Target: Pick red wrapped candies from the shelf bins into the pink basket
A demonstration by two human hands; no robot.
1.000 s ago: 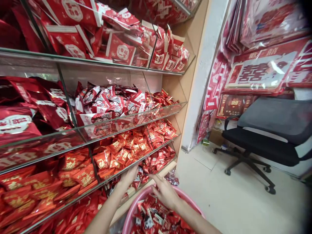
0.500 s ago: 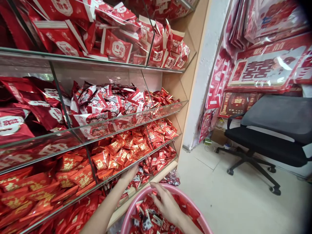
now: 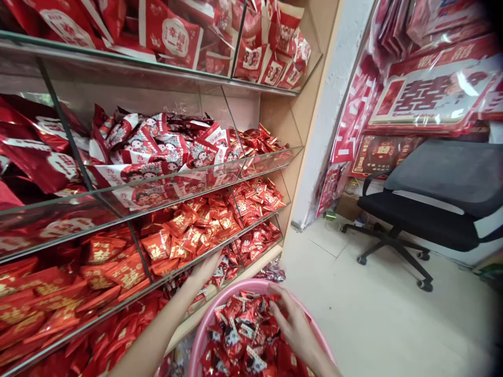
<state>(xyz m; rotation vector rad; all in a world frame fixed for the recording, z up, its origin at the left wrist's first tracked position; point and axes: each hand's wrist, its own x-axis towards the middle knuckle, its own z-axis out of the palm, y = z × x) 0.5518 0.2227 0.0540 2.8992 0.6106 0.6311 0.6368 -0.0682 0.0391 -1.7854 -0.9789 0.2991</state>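
Note:
A pink plastic basket (image 3: pixel 201 335) stands on the floor against the shelf foot, filled with small red packets (image 3: pixel 245 331) that carry black-and-white prints. Over its right rim rests my right hand (image 3: pixel 288 314), fingers apart and with nothing seen in it. My left hand (image 3: pixel 208 267) reaches into the lowest shelf bin, at the small red packets (image 3: pixel 223 272) there. Its fingers go behind the glass edge and the packets, so I cannot see what they do.
Glass-fronted shelves hold orange-red packets (image 3: pixel 192 238) and larger red-and-white bags (image 3: pixel 157 152). A wooden side panel (image 3: pixel 310 120) ends the shelving. To the right, a black office chair (image 3: pixel 428 209) stands on the tiled floor (image 3: pixel 353 314), below hanging red wedding decorations (image 3: pixel 424 99).
My right hand has moved right, from above the packets to the basket's right rim. The left hand stays in the lowest bin. The view has shifted slightly.

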